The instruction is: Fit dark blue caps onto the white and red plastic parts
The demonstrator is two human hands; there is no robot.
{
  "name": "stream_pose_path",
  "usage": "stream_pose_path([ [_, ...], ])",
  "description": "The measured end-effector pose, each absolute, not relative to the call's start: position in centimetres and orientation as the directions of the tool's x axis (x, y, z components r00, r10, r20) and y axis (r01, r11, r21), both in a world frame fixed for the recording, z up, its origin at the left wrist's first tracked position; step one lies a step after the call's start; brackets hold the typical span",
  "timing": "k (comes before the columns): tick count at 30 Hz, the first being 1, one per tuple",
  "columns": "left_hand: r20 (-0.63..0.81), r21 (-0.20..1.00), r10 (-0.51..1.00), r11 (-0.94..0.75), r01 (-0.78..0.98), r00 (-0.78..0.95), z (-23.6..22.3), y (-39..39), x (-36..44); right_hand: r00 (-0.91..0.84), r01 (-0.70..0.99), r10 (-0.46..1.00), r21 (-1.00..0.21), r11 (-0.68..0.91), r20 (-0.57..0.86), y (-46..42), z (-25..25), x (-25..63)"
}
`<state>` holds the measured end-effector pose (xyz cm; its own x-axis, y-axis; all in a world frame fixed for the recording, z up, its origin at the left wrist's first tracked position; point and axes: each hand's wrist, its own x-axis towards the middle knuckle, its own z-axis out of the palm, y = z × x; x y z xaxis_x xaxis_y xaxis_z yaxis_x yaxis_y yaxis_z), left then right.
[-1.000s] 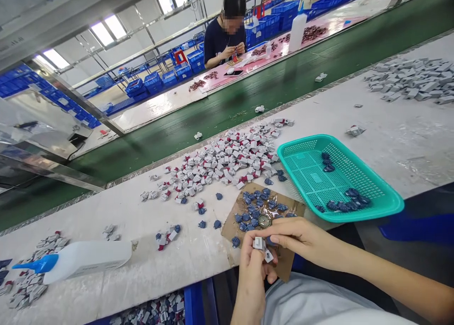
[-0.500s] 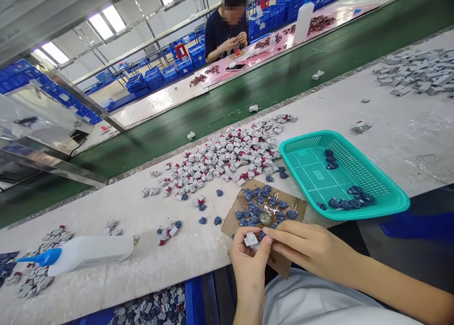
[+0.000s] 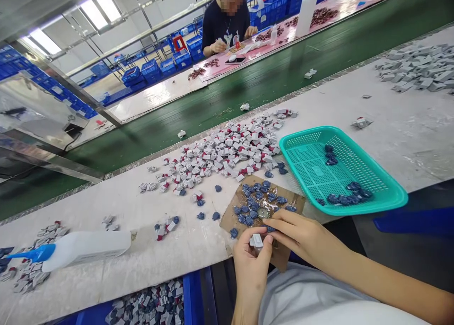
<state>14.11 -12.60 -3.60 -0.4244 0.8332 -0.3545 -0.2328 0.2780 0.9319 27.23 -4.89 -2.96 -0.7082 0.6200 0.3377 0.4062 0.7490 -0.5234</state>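
Note:
My left hand (image 3: pixel 250 268) pinches a small light grey plastic block (image 3: pixel 256 241) between thumb and fingers. Close against it, my right hand (image 3: pixel 301 232) has its fingertips together on a small dark blue piece (image 3: pixel 270 229), partly hidden by the fingers. Both hands are over the near edge of a brown cardboard sheet (image 3: pixel 232 211). On that sheet lie several dark blue pieces (image 3: pixel 252 204) around a round metal cap (image 3: pixel 263 213), with a wet shine about them.
A green perforated basket (image 3: pixel 385 176) with dark blue pieces stands at right. Grey-and-red pieces (image 3: pixel 227 150) are heaped behind the cardboard; grey blocks (image 3: pixel 422 67) lie far right. A white bottle (image 3: pixel 88 249) lies left. Beyond the green conveyor (image 3: pixel 159 143) sits a person (image 3: pixel 227 22).
Both hands came together around the grey block, which was turned in my left fingers. Across the conveyor, the person's hands moved apart. Small pieces on the conveyor shifted left.

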Motion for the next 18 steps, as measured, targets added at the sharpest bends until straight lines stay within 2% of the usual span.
stream_pose_path([
  [6, -0.39, 0.918, 0.802, 0.303, -0.254, -0.453, -3.1, -13.1, 13.6, -0.678, 0.346, 0.629, -0.59, 0.729, 0.38, -4.7, -3.5, 26.9],
  [13, -0.458, 0.882, 0.753, 0.321, -0.344, -0.472, -2.9, -13.9, 12.1, -0.625, 0.484, 0.696, -0.524, 0.701, 0.354, -2.8, -3.1, 27.1],
  [18, -0.484, 0.84, 0.762, 0.266, -0.473, -0.43, -2.5, -14.3, 11.7, -0.697, 0.456, 0.633, -0.473, 0.754, 0.337, -2.1, -3.5, 26.5],
])
